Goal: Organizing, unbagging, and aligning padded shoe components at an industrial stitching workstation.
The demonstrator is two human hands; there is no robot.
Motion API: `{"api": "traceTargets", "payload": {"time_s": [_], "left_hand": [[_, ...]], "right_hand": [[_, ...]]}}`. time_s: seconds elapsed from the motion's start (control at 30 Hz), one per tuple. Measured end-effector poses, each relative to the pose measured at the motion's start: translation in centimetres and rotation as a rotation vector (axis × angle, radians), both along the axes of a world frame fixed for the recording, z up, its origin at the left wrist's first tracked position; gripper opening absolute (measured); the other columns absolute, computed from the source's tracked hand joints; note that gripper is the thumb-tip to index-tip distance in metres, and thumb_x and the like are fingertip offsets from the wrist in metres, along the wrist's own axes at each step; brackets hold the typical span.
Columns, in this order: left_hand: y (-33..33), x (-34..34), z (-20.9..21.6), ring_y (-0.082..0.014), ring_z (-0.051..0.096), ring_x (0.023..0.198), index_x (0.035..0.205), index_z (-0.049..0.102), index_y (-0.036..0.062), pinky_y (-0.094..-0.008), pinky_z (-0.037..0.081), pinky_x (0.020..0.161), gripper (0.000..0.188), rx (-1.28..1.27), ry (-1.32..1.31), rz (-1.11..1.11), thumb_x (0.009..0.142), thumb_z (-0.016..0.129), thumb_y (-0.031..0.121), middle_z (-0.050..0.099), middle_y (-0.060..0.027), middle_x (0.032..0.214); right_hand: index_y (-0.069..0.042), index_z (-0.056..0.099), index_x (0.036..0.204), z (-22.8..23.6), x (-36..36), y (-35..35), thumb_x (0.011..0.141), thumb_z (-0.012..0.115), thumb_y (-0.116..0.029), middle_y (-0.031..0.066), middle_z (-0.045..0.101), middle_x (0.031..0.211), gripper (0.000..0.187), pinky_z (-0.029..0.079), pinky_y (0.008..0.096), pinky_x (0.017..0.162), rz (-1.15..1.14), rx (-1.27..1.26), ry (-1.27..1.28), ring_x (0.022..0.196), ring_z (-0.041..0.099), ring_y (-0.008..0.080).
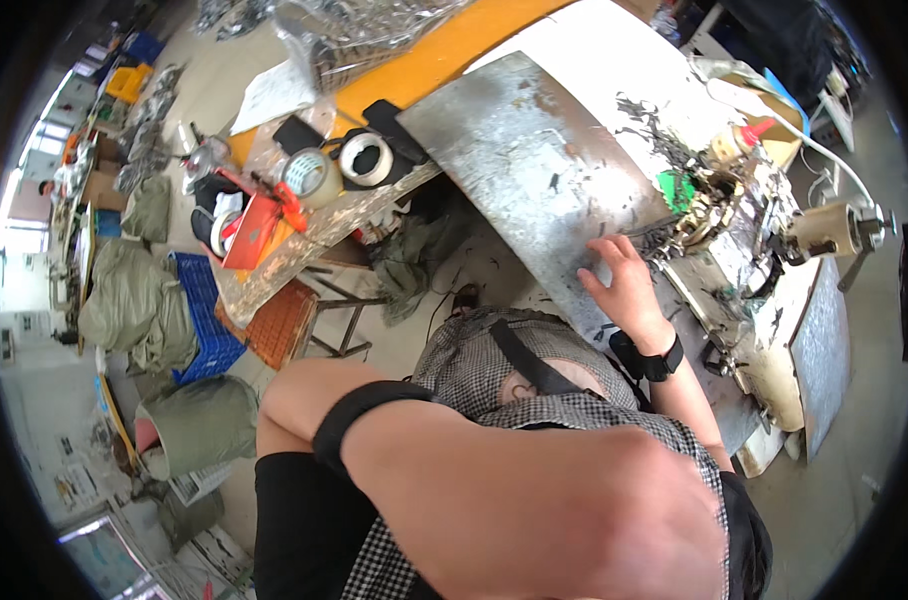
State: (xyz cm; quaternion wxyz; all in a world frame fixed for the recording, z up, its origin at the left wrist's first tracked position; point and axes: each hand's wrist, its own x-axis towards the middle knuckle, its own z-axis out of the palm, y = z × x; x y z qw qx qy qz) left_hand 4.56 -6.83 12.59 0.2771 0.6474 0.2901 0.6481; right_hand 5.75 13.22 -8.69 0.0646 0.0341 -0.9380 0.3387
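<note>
My right hand [624, 285] is over the right edge of a grey metal plate [519, 150], fingers apart and holding nothing. A black watch [659, 362] circles that wrist. Just beyond the fingers sits a cream-coloured machine [744, 240] with shiny metal parts, with a green piece [676, 190] at its left side. Dark scraps [664, 135] lie scattered beside it. My left arm [504, 490] is bent across the lower view, close and blurred toward its right end, with a black band [359, 425] around it. The fingers of my left hand cannot be made out.
On a worn wooden tabletop [314, 235] at left are tape rolls [365, 159] and a red-orange tape dispenser [259, 225]. A red-capped bottle [734, 140] stands behind the machine. Below left are an orange-brown stool [281, 322], a blue crate [204, 310] and sacks [139, 310].
</note>
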Motion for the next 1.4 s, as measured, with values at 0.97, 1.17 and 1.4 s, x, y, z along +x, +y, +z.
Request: {"api": "traceTargets", "payload": {"time_s": [0.97, 1.17, 1.4], "left_hand": [[-7.1, -27.4, -2.6, -0.0296, 0.063, 0.081, 0.086, 0.073, 0.0014, -0.035, 0.049, 0.067, 0.013, -0.07, -0.528, -0.218, 0.084, 0.069, 0.013, 0.067, -0.0222, 0.096], [-10.7, -32.3, -6.2, -0.0273, 0.063, 0.081, 0.078, 0.067, 0.0001, -0.0376, 0.049, 0.077, 0.016, -0.266, -0.63, -0.094, 0.077, 0.075, 0.014, 0.066, -0.018, 0.09], [-12.8, -35.1, -8.3, -0.026, 0.061, 0.074, 0.077, 0.063, 0.0008, -0.0356, 0.047, 0.072, 0.022, -0.34, -0.687, 0.039, 0.074, 0.076, 0.019, 0.064, -0.016, 0.083]], "right_hand": [[0.0, 0.045, 0.127, -6.3, -17.8, 5.2, 0.078, 0.073, -0.03, 0.0259, 0.045, 0.129, 0.064, 0.036, 0.0448, 0.102, -0.854, 0.027, 0.015, 0.12, 0.044, 0.0395], [0.011, 0.023, 0.141, -6.4, -21.1, 8.2, 0.069, 0.071, -0.063, 0.0399, 0.019, 0.143, 0.114, 0.016, 0.049, 0.114, -1.254, 0.111, -0.289, 0.138, 0.016, 0.0462], [0.002, 0.031, 0.141, -4.5, -22.2, 4.6, 0.075, 0.075, -0.049, 0.0299, 0.031, 0.143, 0.095, 0.029, 0.044, 0.109, -0.754, -0.103, -0.161, 0.134, 0.031, 0.0393]]}}
